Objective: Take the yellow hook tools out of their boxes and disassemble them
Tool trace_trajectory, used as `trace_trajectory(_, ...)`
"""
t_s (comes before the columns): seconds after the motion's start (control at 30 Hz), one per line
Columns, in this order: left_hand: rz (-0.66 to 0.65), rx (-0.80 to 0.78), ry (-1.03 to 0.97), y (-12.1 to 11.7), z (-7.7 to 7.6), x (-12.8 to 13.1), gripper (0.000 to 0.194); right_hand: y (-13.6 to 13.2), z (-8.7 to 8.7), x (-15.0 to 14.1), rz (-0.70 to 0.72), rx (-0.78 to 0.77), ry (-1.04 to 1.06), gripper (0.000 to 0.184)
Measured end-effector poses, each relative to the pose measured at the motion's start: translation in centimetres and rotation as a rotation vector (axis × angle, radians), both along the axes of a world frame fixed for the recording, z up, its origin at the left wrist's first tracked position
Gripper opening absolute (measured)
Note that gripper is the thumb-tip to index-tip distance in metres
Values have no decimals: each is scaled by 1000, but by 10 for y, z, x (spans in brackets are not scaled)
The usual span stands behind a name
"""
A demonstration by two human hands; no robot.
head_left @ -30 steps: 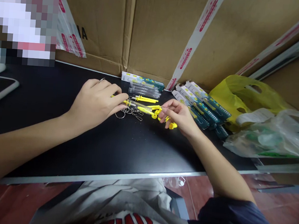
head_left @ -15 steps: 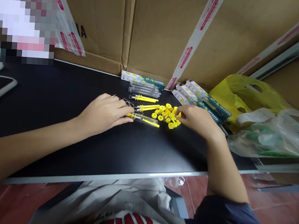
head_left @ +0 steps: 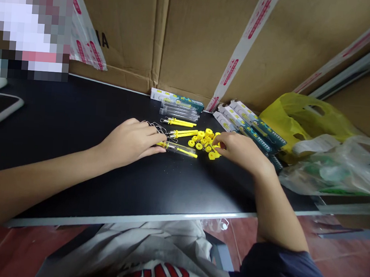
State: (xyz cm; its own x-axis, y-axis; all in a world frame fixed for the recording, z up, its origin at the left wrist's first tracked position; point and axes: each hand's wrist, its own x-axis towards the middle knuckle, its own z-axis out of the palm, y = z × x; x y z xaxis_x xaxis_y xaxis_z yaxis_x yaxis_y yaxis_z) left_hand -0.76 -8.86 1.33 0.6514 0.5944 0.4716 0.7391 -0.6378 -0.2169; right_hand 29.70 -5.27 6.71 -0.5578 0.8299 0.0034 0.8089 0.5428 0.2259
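Note:
My left hand point(head_left: 134, 141) is closed round the near end of a clear plastic tube point(head_left: 187, 153) with a yellow stick inside, lying low over the black table. Bent metal wire hooks point(head_left: 158, 128) show just behind those fingers. Beyond the tube lies a pair of yellow sticks with metal ends point(head_left: 185, 133), and a similar yellow pair point(head_left: 182, 122) farther back. My right hand point(head_left: 243, 151) reaches into a pile of small yellow plastic parts point(head_left: 208, 133) from the right. Its thumb and fingertips are bent together at the pile's edge; what they pinch is hidden.
Several empty clear tubes point(head_left: 179, 111) lie before a small printed box point(head_left: 162, 94) at the back. More printed boxes point(head_left: 237, 114) lean to the right, beside a yellow plastic bag point(head_left: 282, 109) and a clear bag point(head_left: 344, 166). A large cardboard box point(head_left: 191, 42) stands behind the table.
My right hand has shifted slightly left, its fingertips farther over the yellow pile. My left hand stays in place on the tube.

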Motion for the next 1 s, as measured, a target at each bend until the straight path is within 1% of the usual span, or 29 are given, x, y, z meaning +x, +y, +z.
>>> trace_trajectory(0.07, -1, -2, -5, 0, 0, 0, 30, -1, 2, -4, 8, 3, 82, 14)
trace_trajectory(0.13, -2, -9, -13, 0, 1, 0, 30, -5, 4, -11, 38, -38, 236, 16)
trace_trajectory(0.27, 2, -58, -45, -1, 1, 1, 32, -17, 5, -27, 159, -271, 617, 27)
trace_trajectory(0.33, 5, -99, -79, -2, 0, 1, 32, -23, 1, -34, 194, -378, 737, 31)
trace_trajectory(0.37, 5, -122, -97, -2, 0, 1, 32, -25, -3, -37, 204, -419, 780, 36)
trace_trajectory(0.4, 5, -146, -113, -2, 0, 2, 32, -26, -7, -40, 210, -446, 821, 41)
trace_trajectory(0.43, 2, -173, -125, -2, 0, 2, 33, -27, -12, -43, 211, -462, 855, 42)
trace_trajectory(0.53, -5, -258, -166, -1, -1, 2, 35, -25, -24, -47, 197, -477, 941, 30)
trace_trajectory(0.6, -14, -324, -222, -1, -1, 2, 37, -22, -27, -48, 182, -503, 1010, 27)
trace_trajectory(0.77, -80, -493, -382, -3, 3, 3, 38, -12, -22, -44, 136, -572, 1191, 28)
trace_trajectory(0.87, -150, -585, -429, -5, 5, 3, 45, -9, -18, -42, 95, -593, 1250, 30)
trace_trajectory(1.0, -234, -677, -474, -5, 6, 4, 52, -7, -17, -40, 45, -604, 1290, 31)
